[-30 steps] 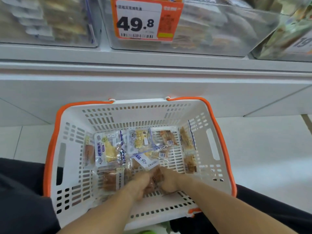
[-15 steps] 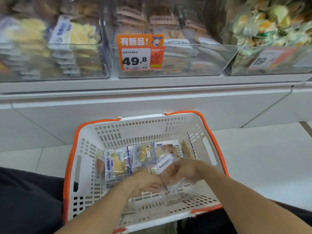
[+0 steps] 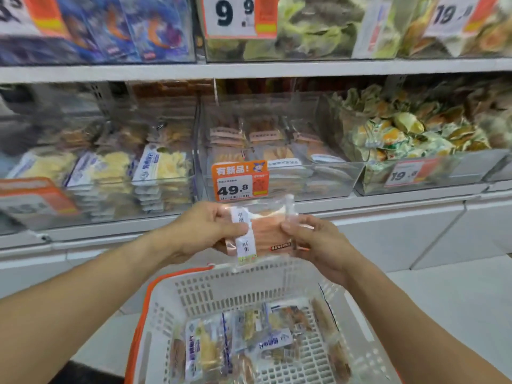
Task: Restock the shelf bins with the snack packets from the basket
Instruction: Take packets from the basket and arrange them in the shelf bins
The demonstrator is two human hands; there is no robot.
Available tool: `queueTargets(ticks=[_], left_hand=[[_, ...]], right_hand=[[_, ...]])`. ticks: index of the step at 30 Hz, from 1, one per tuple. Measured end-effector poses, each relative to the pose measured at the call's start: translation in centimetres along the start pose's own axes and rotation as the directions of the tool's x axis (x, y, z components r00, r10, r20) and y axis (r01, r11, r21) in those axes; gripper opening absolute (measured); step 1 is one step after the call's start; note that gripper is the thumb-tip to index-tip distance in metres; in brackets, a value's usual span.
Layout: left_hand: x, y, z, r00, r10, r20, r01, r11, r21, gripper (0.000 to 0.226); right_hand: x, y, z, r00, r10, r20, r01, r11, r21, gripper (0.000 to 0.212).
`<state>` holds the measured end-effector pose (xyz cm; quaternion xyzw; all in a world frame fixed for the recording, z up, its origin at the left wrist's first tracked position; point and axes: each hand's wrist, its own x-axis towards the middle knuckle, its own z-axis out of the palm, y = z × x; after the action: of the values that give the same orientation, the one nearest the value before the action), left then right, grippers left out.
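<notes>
Head view, at the snack shelf: I have both hands raised in front of the lower row of bins, with one snack packet (image 3: 256, 231) held between them. My left hand (image 3: 206, 228) pinches the packet's left edge, thumb across its white label; my right hand (image 3: 318, 242) grips the right edge, fingers curled behind the clear wrapper. The packet shows pinkish-orange strips inside and hangs just above the far rim of the basket (image 3: 230, 289), directly below the orange 49.8 price tag (image 3: 239, 180).

Beyond my hands sits the clear middle bin (image 3: 327, 178), holding stacked packets of what looks like the same pinkish product, though motion blur makes the match uncertain. Left of my left hand, another bin (image 3: 116, 173) holds yellow snacks in blue-and-white wrappers; right of my right hand, a third bin (image 3: 415, 139) is heaped with green-and-orange wrapped pieces.

By my reckoning, the job is under way but far from finished. The packet in hand is lifted clear of the basket yet not placed in any bin. Below my wrists, the basket holds a loose layer of remaining packets (image 3: 241, 342): at least one blue-and-white pack like those in the left-hand bin, and several brownish ones along the sides. I judge each will need sorting to its matching bin before the basket is empty.
</notes>
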<state>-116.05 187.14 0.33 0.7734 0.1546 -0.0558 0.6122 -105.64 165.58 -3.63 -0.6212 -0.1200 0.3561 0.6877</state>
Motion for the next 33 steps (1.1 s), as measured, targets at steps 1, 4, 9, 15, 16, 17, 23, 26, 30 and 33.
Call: queueTargets(ticks=[1,4,9,15,16,17,23,26,30,33], left_hand=[[-0.2,0.7,-0.3,0.999,0.029,-0.046,-0.031,0.998,-0.061,0.024],[-0.5,2.8,-1.1,0.988,0.091,-0.123,-0.111,0.979,-0.172,0.025],[0.0,5.8,-2.8,0.887,0.362,-0.285,-0.353,0.932,0.085,0.022],[2.5,3.4,-6.5,0.686,0.64,-0.345,-0.167,0.601,0.782,0.088],[2.9,2.9,-6.7,0.721,0.605,-0.339,-0.141,0.606,0.783,0.098],[3.2,2.4,-6.8,0.745,0.578,-0.335,-0.131,0.618,0.775,0.104],[3.9,1.6,-6.5,0.733,0.576,-0.362,-0.174,0.673,0.719,0.108],[4.1,1.4,-6.5,0.729,0.582,-0.361,-0.173,0.667,0.725,0.108],[4.2,1.3,-6.5,0.716,0.598,-0.36,-0.184,0.66,0.729,0.108],[4.2,1.2,-6.5,0.714,0.594,-0.37,-0.181,0.667,0.723,0.107]], right_hand=[[-0.2,-0.6,0.7,1.0,-0.002,0.027,0.001,1.0,0.03,0.036],[-0.5,-2.3,2.5,0.992,-0.093,0.087,0.085,0.992,0.096,0.037],[0.9,-6.6,4.3,0.941,-0.326,-0.087,0.336,0.931,0.142,0.032],[6.4,-13.0,4.1,0.868,-0.465,-0.172,0.416,0.872,-0.258,0.016],[7.6,-13.8,4.0,0.879,-0.452,-0.152,0.398,0.871,-0.289,0.017],[8.8,-14.4,4.0,0.89,-0.438,-0.128,0.38,0.866,-0.326,0.019],[13.4,-15.5,4.6,0.879,-0.437,-0.189,0.256,0.768,-0.587,0.037],[14.6,-14.8,4.8,0.892,-0.388,-0.234,0.198,0.798,-0.569,0.029],[15.1,-13.9,5.7,0.916,-0.348,-0.197,0.152,0.758,-0.635,0.029],[14.9,-13.4,5.8,0.937,-0.334,-0.097,0.147,0.633,-0.76,0.033]])
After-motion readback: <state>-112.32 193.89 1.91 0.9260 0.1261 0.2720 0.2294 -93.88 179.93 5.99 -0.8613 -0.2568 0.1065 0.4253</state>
